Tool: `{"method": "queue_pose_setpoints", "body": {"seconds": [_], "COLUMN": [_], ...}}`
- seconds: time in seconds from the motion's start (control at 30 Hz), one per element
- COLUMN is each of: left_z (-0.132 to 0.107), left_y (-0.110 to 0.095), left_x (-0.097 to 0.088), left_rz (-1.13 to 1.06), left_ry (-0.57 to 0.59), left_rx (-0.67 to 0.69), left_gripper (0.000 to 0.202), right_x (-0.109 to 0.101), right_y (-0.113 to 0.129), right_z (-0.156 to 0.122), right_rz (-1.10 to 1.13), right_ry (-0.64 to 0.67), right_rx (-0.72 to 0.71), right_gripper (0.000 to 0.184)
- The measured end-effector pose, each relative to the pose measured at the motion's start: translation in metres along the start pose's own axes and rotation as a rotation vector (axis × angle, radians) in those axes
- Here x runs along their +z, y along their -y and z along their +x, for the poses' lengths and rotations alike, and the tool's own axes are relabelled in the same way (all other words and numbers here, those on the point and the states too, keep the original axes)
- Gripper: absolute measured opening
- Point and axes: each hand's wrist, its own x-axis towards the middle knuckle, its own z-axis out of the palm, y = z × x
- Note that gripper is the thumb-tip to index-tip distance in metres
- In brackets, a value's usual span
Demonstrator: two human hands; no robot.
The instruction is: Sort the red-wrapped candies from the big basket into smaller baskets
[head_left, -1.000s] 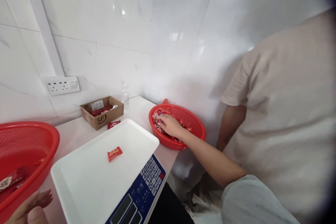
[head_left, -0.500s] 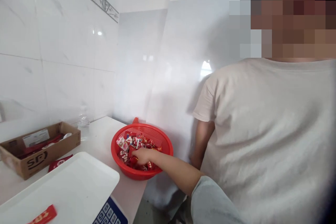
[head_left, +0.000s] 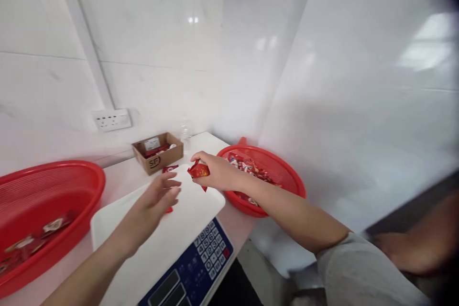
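Observation:
My right hand (head_left: 217,172) is closed around a red wrapped candy packet (head_left: 199,169), above the far corner of the white weighing scale tray (head_left: 179,220). My left hand (head_left: 152,205) hovers over the same tray with its fingers apart and nothing in them. Part of a small red packet (head_left: 169,210) shows on the tray beside the left fingers; the hand hides the rest. The red colander (head_left: 294,177) behind my right forearm holds many packets, mostly red. Dark displays and a blue keypad (head_left: 212,248) run along the scale's near side.
A second red colander (head_left: 95,186) with several packets stands at the left. A cardboard box (head_left: 168,157) holding red packets, a red packet (head_left: 169,169) and a clear bottle (head_left: 185,131) are at the back. Another person's arm (head_left: 419,239) appears blurred at the right.
My right hand has come out of the right colander with a red packet and is now over the scale. My left hand has entered view. The camera has turned left.

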Motion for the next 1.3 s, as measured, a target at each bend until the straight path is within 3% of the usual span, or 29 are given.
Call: {"method": "queue_pose_setpoints", "body": {"seconds": [0.1, 0.23, 0.37, 0.43, 0.53, 0.63, 0.8, 0.93, 1.03, 1.13, 1.3], "left_z": [0.018, 0.026, 0.023, 0.021, 0.018, 0.017, 0.021, 0.023, 0.022, 0.019, 0.014], "left_y": [-0.004, 0.001, 0.012, 0.016, 0.019, 0.023, 0.033, 0.037, 0.037, 0.041, 0.06], "left_x": [0.008, 0.013, 0.007, 0.004, 0.001, -0.001, -0.004, -0.008, -0.009, -0.009, -0.011], "left_rz": [-0.076, -0.152, -0.354, -0.433, -0.451, -0.392, -0.339, -0.338, -0.112, 0.327, 0.758], "left_ry": [0.101, 0.028, 0.01, 0.026, 0.051, 0.093, 0.086, 0.083, 0.006, -0.103, 0.146], "left_rx": [-0.059, -0.134, -0.098, -0.084, -0.121, -0.175, -0.194, -0.201, -0.184, -0.021, 0.283], "left_gripper": [0.054, 0.053, 0.042, 0.04, 0.04, 0.038, 0.042, 0.042, 0.049, 0.042, 0.033], "right_x": [0.014, 0.027, 0.032, 0.035, 0.043, 0.052, 0.059, 0.062, 0.063, 0.064, 0.062], "right_y": [0.02, 0.029, 0.019, 0.011, 0.0, -0.007, -0.01, -0.016, -0.025, -0.032, -0.032], "right_z": [0.007, 0.011, 0.011, 0.011, 0.012, 0.013, 0.013, 0.015, 0.017, 0.018, 0.008], "right_rz": [-0.055, -0.068, 0.115, 0.298, 0.575, 0.673, 0.72, 0.738, 0.695, 0.594, 0.318], "right_ry": [-0.014, -0.01, 0.002, 0.034, 0.18, 0.245, 0.264, 0.28, 0.252, 0.205, 0.134], "right_rx": [-0.095, -0.156, -0.198, -0.146, 0.02, 0.094, 0.134, 0.143, 0.16, 0.168, 0.071], "right_gripper": [0.048, 0.065, 0.08, 0.072, 0.042, 0.023, 0.023, 0.033, 0.04, 0.04, 0.035]}}
